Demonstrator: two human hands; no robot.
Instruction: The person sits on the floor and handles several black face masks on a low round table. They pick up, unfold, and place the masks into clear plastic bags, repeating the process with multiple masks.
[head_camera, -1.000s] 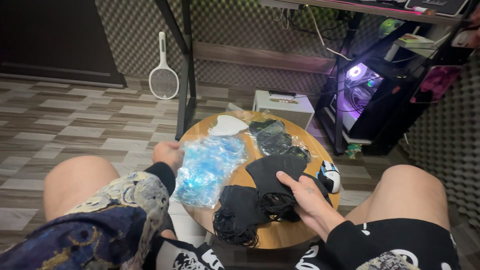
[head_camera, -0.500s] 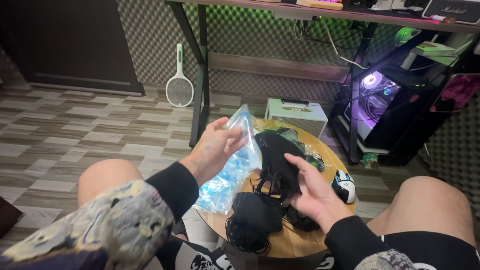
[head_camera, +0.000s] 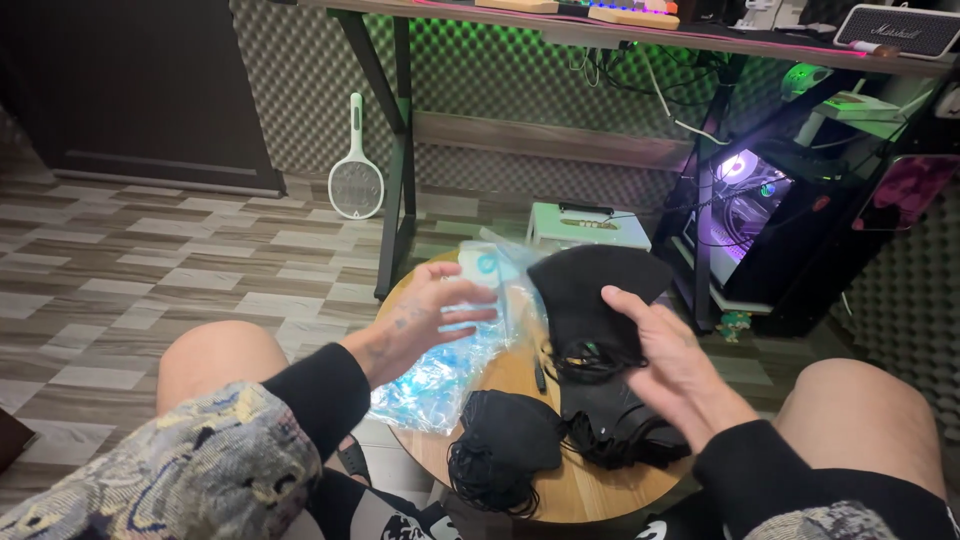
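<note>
My left hand (head_camera: 432, 312) holds up a clear blue-tinted plastic bag (head_camera: 447, 352) over the left side of a small round wooden table (head_camera: 570, 490). My right hand (head_camera: 672, 362) lifts a black face mask (head_camera: 592, 290) with its ear loops dangling, right beside the bag's upper edge. Two piles of black masks lie on the table: one near the front (head_camera: 503, 447), another under my right wrist (head_camera: 618, 425).
My bare knees flank the table. Behind it a white box (head_camera: 587, 224) sits on the floor, next to a desk leg (head_camera: 400, 150) and a lit computer case (head_camera: 748, 205). An electric fly swatter (head_camera: 357, 172) leans against the wall.
My right hand has raised one black mask higher, up beside the bag's upper edge. My left hand still holds the bag up, fingers spread.
</note>
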